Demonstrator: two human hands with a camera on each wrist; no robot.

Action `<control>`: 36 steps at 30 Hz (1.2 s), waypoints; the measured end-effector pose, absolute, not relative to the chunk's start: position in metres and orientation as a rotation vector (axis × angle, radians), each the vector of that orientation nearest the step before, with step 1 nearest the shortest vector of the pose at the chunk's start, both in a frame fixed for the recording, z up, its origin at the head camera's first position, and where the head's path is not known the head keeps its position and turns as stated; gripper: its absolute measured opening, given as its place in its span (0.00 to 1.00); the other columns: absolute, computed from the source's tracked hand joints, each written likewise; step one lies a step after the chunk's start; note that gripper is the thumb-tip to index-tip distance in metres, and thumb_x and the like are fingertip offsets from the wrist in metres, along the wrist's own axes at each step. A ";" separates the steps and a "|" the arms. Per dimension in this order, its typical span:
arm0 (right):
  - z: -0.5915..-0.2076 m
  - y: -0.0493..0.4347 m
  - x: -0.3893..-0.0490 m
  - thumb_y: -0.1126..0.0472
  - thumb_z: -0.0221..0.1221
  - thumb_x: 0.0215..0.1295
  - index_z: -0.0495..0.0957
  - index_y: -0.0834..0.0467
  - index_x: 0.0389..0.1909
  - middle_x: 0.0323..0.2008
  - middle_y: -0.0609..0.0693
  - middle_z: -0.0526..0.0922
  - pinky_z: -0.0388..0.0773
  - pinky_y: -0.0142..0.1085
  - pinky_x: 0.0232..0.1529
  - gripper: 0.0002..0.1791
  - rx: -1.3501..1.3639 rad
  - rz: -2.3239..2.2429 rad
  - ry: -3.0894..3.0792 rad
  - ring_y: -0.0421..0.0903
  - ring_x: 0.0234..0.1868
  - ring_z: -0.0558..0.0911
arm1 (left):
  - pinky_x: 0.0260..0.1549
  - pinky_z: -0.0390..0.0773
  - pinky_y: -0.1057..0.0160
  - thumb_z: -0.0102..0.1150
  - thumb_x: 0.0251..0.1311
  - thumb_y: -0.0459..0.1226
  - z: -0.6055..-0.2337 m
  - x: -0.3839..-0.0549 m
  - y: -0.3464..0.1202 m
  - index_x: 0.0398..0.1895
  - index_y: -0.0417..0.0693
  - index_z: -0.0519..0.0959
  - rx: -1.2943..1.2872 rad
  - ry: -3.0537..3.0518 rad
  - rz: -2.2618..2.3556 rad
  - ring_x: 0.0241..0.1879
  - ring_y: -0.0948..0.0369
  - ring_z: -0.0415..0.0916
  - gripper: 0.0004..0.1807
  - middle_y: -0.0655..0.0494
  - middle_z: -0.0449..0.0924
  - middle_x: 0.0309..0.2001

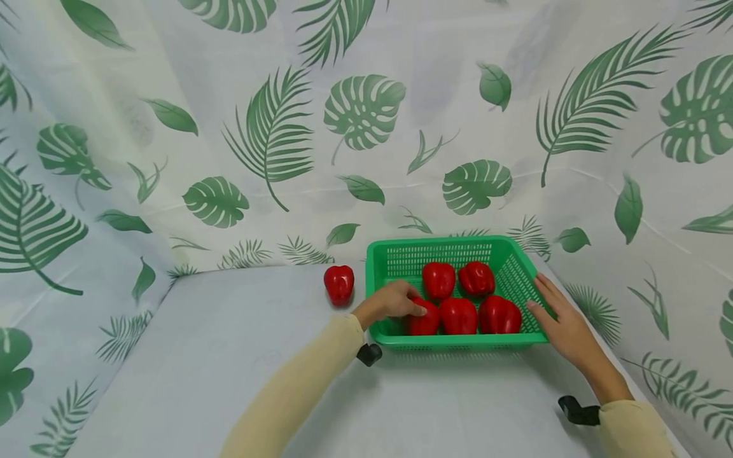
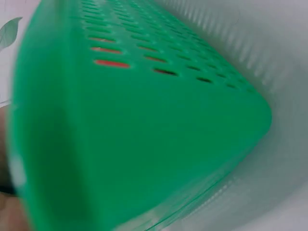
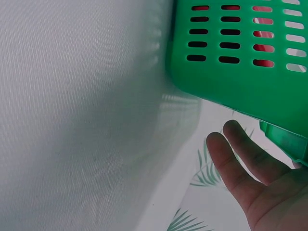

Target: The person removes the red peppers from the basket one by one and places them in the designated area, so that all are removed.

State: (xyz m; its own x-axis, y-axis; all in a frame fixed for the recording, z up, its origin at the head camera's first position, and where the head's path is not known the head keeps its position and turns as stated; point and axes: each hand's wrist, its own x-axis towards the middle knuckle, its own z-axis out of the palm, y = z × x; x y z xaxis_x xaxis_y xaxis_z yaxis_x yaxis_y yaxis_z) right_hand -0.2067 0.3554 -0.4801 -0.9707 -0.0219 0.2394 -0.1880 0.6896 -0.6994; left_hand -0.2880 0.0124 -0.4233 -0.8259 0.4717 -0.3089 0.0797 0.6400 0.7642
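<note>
My left hand (image 1: pixel 395 300) reaches over the near left corner of a green plastic basket (image 1: pixel 458 340) and holds a red bell pepper (image 1: pixel 422 321) inside it, thumb on top. Several other red bell peppers (image 1: pixel 458 316) lie in the basket beside it. My right hand (image 1: pixel 564 324) rests at the basket's right rim, its thumb over the edge. In the right wrist view, two straight fingers (image 3: pixel 231 163) stretch out below the rim, apart from the wall. The left wrist view shows mostly the basket's outer wall (image 2: pixel 144 125), with that hand largely hidden.
Another red bell pepper (image 1: pixel 340 285) lies on the white table (image 1: pixel 229 356), left of the basket. Behind and at the sides hangs a white cloth (image 1: pixel 424 57) printed with green leaves, close to the basket's back. Black wrist straps (image 1: pixel 578 412) show at both sleeves.
</note>
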 end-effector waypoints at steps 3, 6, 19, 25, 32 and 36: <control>-0.481 0.354 -0.207 0.53 0.49 0.87 0.49 0.66 0.85 0.84 0.69 0.47 0.54 0.83 0.64 0.37 0.168 1.153 -2.695 0.77 0.80 0.49 | 0.47 0.87 0.55 0.70 0.71 0.35 -0.419 -0.290 0.007 0.62 0.36 0.83 0.433 2.358 1.104 0.48 0.55 0.79 0.20 0.51 0.83 0.51; -0.482 0.353 -0.207 0.52 0.49 0.87 0.50 0.66 0.85 0.84 0.69 0.47 0.55 0.83 0.63 0.37 0.163 1.152 -2.697 0.78 0.80 0.50 | 0.48 0.88 0.53 0.69 0.71 0.36 -0.410 -0.291 0.000 0.63 0.37 0.82 0.433 2.345 1.149 0.50 0.54 0.79 0.21 0.50 0.83 0.54; -0.483 0.348 -0.209 0.53 0.48 0.87 0.50 0.67 0.84 0.84 0.70 0.47 0.52 0.83 0.65 0.37 0.187 1.142 -2.695 0.78 0.80 0.49 | 0.50 0.88 0.53 0.69 0.73 0.38 -0.381 -0.303 -0.038 0.66 0.40 0.79 0.455 2.231 1.387 0.53 0.52 0.81 0.23 0.48 0.82 0.60; -0.486 0.349 -0.210 0.53 0.48 0.87 0.50 0.67 0.84 0.84 0.69 0.47 0.50 0.83 0.66 0.37 0.174 1.133 -2.703 0.77 0.80 0.48 | 0.54 0.86 0.49 0.69 0.73 0.40 -0.372 -0.307 -0.062 0.67 0.39 0.79 0.419 2.198 1.486 0.54 0.50 0.83 0.24 0.46 0.83 0.59; -0.485 0.352 -0.209 0.52 0.47 0.87 0.49 0.66 0.85 0.84 0.68 0.46 0.47 0.82 0.67 0.37 0.167 1.144 -2.707 0.76 0.81 0.46 | 0.54 0.86 0.50 0.68 0.73 0.38 -0.365 -0.306 -0.095 0.70 0.38 0.76 0.373 2.241 1.502 0.58 0.47 0.81 0.26 0.44 0.81 0.63; -0.482 0.355 -0.208 0.52 0.46 0.87 0.49 0.65 0.85 0.84 0.68 0.46 0.47 0.83 0.67 0.37 0.154 1.142 -2.708 0.77 0.81 0.46 | 0.58 0.83 0.45 0.68 0.73 0.38 -0.364 -0.304 -0.113 0.71 0.39 0.76 0.352 2.282 1.490 0.60 0.45 0.78 0.27 0.43 0.79 0.65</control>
State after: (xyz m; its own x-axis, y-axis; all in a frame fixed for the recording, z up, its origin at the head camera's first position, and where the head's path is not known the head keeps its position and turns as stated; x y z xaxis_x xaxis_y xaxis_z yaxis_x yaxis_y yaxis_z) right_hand -0.2079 0.3547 -0.4818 -0.9749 -0.0190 0.2217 -0.1720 0.6962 -0.6970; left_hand -0.3045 -0.1128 -0.3645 -0.8920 0.4124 -0.1849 -0.0036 0.4027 0.9153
